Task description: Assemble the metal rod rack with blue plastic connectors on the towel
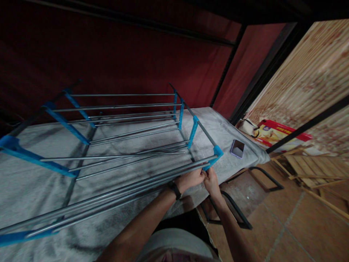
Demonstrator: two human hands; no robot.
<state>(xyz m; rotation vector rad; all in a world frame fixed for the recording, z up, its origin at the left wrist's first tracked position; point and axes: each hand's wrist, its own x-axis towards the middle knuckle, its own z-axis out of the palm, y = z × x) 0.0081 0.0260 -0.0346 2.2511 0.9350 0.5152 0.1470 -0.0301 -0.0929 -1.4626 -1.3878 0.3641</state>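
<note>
Roughly left to right. Far left of the fingers: blue plastic end bracket of the rack, lying over grey blanket, with bare blanket showing below and around it. Further blue brackets behind, up the left side. Metal rack on its side across the blanket, thin steel rods running long from lower left up to the fingers; open gaps between rod tiers, blanket visible through them. Dark red cloth wall behind, close to the rack's far edge.

Left hand, black wristband on the wrist, curled over the near rod bundle right where the rods meet the corner piece; fingers closed around the rod ends, thumb side toward the other hand. Right hand touching the left, fingertips pinched together at the underside of the blue corner connector; cannot tell exactly whether gripping the connector or a rod tip. Connector just above and right of both sets of fingers, sitting near the blanket's right edge.

Right of the fingers: phone flat on the blanket, near but apart, close to the edge drop. Below the fingers: black tube frame over tiled floor, open floor space beyond. Farther right: red box and small bag by the wooden panel, wooden slats lying on the floor.
</note>
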